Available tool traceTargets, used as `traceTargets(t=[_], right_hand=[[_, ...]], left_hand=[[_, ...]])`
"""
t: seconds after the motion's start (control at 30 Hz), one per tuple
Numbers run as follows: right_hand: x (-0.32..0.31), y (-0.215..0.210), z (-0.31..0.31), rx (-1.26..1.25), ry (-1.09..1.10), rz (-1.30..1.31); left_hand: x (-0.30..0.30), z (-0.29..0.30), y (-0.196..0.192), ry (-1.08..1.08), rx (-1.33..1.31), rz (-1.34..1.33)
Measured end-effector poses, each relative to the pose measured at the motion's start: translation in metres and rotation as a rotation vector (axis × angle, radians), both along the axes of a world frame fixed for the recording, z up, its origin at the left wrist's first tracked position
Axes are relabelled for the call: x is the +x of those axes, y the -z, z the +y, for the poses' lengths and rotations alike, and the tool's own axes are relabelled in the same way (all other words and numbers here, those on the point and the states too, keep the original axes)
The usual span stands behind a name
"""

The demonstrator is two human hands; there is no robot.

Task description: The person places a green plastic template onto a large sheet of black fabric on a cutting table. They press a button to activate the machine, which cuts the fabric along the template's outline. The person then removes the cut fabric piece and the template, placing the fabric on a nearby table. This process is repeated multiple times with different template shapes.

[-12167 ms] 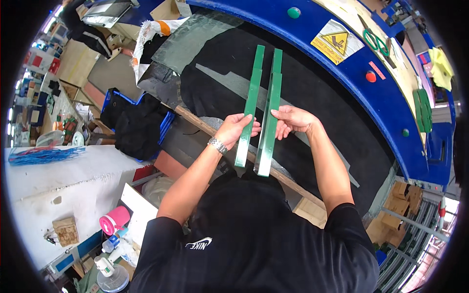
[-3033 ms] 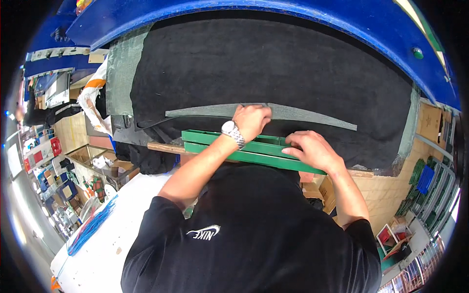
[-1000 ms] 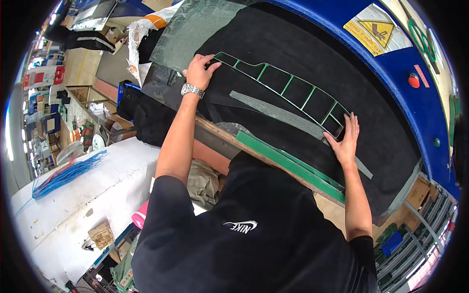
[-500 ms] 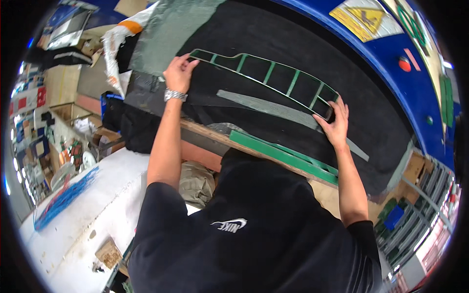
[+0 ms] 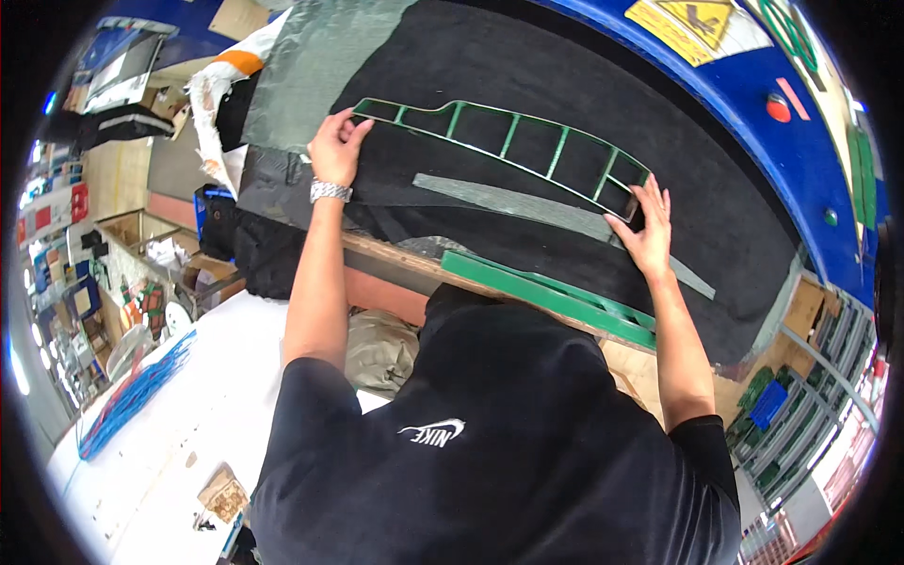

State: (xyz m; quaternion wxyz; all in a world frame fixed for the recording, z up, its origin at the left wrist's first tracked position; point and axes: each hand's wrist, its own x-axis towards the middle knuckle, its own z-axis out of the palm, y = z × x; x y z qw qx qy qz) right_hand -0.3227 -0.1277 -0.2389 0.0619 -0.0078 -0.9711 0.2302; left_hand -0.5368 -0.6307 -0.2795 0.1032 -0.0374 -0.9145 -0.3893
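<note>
Green ladder-shaped frame (image 5: 509, 137): over the black sheet (image 5: 698, 202), crossbars showing, narrow end toward 9 o'clock, broad end toward 4; you cannot tell whether it touches the sheet. Take its middle as the clock's centre.
Left hand (image 5: 336, 148): at 9 o'clock, your thumb and fingers pinching the narrow end.
Right hand (image 5: 645, 228): at 4 o'clock, gripping the broad end, your thumb on the near side and fingers on the far side.
Grey-green strip (image 5: 527, 203): at 5 o'clock, between you and the held frame.
Second green frame (image 5: 546, 294): near 6 o'clock, along the wooden edge (image 5: 395, 252) in front of you.
Red button (image 5: 778, 107): between 2 and 3 o'clock, on the blue beam (image 5: 753, 155).
Blue cords (image 5: 141, 391): at 8 o'clock, bundled on the white surface (image 5: 226, 353).
</note>
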Motion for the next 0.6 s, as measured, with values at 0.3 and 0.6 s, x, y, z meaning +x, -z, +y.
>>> traceTargets(t=[0.3, 0.6], right_hand=[[0.002, 0.003, -0.001, -0.017, 0.013, 0.023], [0.0, 0.001, -0.001, -0.013, 0.028, -0.05]], left_hand=[[-0.001, 0.001, -0.001, -0.002, 0.001, 0.027], [-0.001, 0.0, -0.001, -0.005, -0.026, -0.003]])
